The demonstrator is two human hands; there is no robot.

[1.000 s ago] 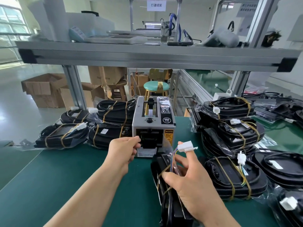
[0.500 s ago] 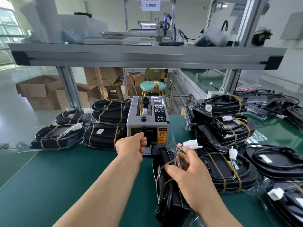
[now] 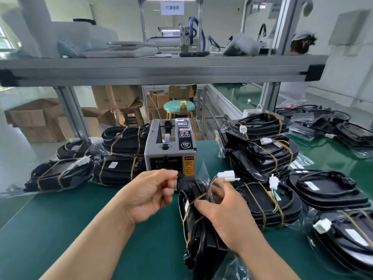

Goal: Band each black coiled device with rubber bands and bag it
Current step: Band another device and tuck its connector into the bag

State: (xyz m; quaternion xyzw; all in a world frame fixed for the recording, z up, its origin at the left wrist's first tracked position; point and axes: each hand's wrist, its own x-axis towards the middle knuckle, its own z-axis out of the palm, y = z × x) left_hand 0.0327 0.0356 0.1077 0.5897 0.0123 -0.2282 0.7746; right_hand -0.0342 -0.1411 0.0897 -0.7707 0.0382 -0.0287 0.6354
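Observation:
A black coiled device (image 3: 194, 241), wrapped in tan rubber bands and sitting in a clear bag, stands on edge on the green mat near me. My right hand (image 3: 228, 217) grips its top edge along with the bag mouth. Coloured wires rise from the device to a white connector (image 3: 227, 176) above my fingers. My left hand (image 3: 149, 197) hovers just left of the device, thumb and fingers pinching a small pale strip of tape (image 3: 172, 181). The grey tape dispenser (image 3: 170, 150) stands right behind both hands.
Bagged, banded devices are stacked at the left (image 3: 121, 156) and piled at the right (image 3: 262, 150), with more along the right edge (image 3: 343, 235). A metal shelf beam (image 3: 161, 69) crosses overhead. Bare green mat (image 3: 60, 219) lies at the near left.
My left hand has drawn back from the dispenser's slot with a strip of tape pinched in it and now sits beside the device. The right hand keeps its hold.

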